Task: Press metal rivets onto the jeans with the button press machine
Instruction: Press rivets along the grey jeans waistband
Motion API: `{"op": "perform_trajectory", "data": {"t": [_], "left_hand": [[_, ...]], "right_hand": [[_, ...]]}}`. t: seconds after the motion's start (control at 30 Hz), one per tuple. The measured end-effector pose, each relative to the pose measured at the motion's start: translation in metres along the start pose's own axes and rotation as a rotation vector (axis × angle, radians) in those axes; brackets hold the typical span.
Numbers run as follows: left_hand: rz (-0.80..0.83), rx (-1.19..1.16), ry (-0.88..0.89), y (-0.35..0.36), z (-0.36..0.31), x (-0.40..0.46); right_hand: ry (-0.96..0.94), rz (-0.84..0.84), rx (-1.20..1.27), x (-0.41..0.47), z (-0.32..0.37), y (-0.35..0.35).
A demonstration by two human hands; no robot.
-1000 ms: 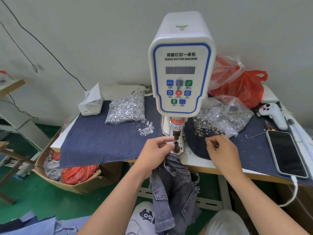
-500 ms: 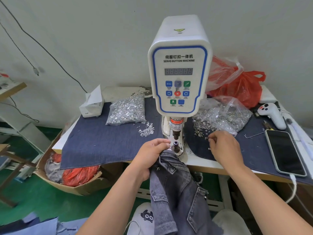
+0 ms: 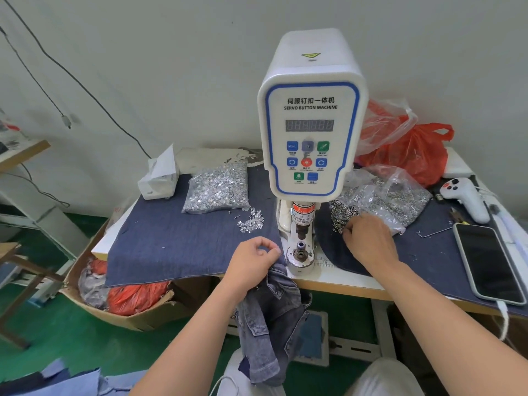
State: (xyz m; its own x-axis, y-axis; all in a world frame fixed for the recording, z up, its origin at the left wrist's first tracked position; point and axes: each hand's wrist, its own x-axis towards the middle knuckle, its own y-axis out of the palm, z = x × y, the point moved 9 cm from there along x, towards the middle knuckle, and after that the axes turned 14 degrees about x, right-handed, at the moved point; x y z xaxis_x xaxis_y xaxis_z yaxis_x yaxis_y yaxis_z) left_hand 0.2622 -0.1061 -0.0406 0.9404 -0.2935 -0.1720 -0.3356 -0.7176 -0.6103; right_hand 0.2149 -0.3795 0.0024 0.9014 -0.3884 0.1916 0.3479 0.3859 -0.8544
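Note:
The white servo button machine [image 3: 311, 130] stands at the table's front, its lower die [image 3: 300, 250] bare below the punch. Grey jeans [image 3: 271, 315] hang off the table edge just left of the die. My left hand [image 3: 251, 264] grips their top edge, thumb and forefinger pinched together. My right hand [image 3: 368, 241] rests palm down to the right of the machine, fingertips in the loose ring-shaped rivet parts [image 3: 341, 212] spilling from a clear bag [image 3: 391, 192]. Whether it pinches one is hidden. Another bag of silver rivet pins [image 3: 217, 190] lies to the left, with a few loose pins [image 3: 251, 222] beside it.
Blue denim cloth [image 3: 177, 241] covers the table. A phone [image 3: 488, 261] and a white handheld controller [image 3: 465, 198] lie at the right. A red plastic bag [image 3: 411, 150] sits behind, a white box [image 3: 160, 178] at back left, a cardboard box [image 3: 134, 307] of scraps on the floor.
My left hand has pulled the jeans off the die, down and to the left. My right hand has moved up into the pile of ring parts.

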Motion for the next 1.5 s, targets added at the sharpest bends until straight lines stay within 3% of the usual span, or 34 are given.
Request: {"op": "perform_trajectory", "data": {"t": [0.17, 0.43, 0.83, 0.9, 0.97, 1.03, 1.1, 1.27, 1.4, 1.5], "left_hand": [[-0.031, -0.015, -0.032, -0.003, 0.006, 0.004], [-0.025, -0.032, -0.042, -0.002, 0.007, 0.003], [-0.026, -0.047, -0.037, -0.001, 0.009, 0.005], [-0.028, -0.051, -0.037, -0.001, 0.009, 0.005], [-0.031, -0.05, -0.035, 0.0, 0.01, 0.005], [-0.031, -0.042, -0.033, 0.0, 0.011, 0.005], [-0.03, -0.044, -0.03, 0.0, 0.01, 0.006], [-0.024, -0.046, -0.035, 0.0, 0.01, 0.005], [-0.033, -0.046, -0.041, -0.001, 0.01, 0.005], [-0.034, -0.046, -0.04, -0.001, 0.009, 0.005]], "right_hand": [[0.003, -0.028, 0.104, 0.001, 0.0, -0.008], [0.006, 0.06, 0.105, 0.01, -0.006, 0.001], [0.007, -0.015, 0.194, 0.01, -0.005, -0.01], [0.088, -0.034, 0.332, 0.008, -0.004, -0.013], [0.269, -0.043, 0.672, -0.002, -0.004, -0.009], [0.496, 0.09, 1.039, -0.023, 0.008, 0.014], [0.603, 0.286, 1.246, -0.046, 0.031, 0.037], [0.842, 0.519, 1.55, -0.078, 0.06, 0.063], [0.983, 0.571, 1.776, -0.086, 0.067, 0.069], [1.012, 0.565, 1.809, -0.085, 0.068, 0.068]]}}
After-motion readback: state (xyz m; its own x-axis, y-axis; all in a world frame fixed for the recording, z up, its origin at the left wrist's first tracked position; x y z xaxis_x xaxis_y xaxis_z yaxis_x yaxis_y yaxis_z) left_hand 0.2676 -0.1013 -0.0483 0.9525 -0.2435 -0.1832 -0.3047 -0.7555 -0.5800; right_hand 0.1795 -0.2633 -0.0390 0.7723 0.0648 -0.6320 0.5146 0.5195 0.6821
